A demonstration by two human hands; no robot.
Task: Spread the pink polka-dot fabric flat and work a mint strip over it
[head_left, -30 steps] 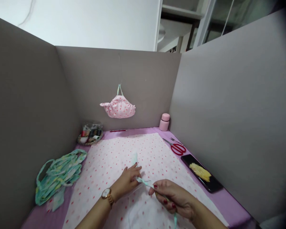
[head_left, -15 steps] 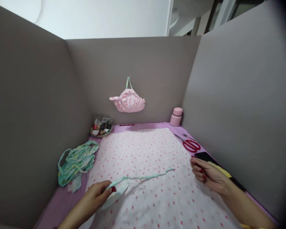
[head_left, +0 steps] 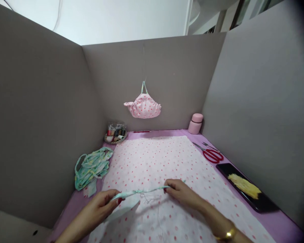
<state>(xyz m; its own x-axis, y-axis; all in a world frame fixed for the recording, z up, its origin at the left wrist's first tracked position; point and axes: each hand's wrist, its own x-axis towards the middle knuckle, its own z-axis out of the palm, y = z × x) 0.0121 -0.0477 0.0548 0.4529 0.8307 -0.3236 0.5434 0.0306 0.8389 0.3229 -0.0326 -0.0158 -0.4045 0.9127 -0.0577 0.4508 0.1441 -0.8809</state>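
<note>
A thin mint-green fabric strip [head_left: 142, 191] is stretched low over a white cloth with pink dots [head_left: 154, 165]. My left hand [head_left: 101, 206] pinches the strip's left end near the cloth's front left. My right hand [head_left: 182, 193] pinches the strip further right, and a short tail pokes out beyond its fingers. A fine thread hangs from the strip's middle onto the cloth.
Grey partition walls enclose the pink table on three sides. A pile of mint strips [head_left: 92, 166] lies at the left, a basket of thread spools [head_left: 116, 133] at the back. A small dotted pouch [head_left: 143, 107] hangs on the back wall. Pink bottle [head_left: 195, 123], red scissors [head_left: 211, 155], black phone [head_left: 247, 186] at the right.
My right hand has come back from the phone's side to the strip and taken hold of it. My left hand keeps its end. The view has shifted a little to the left.
</note>
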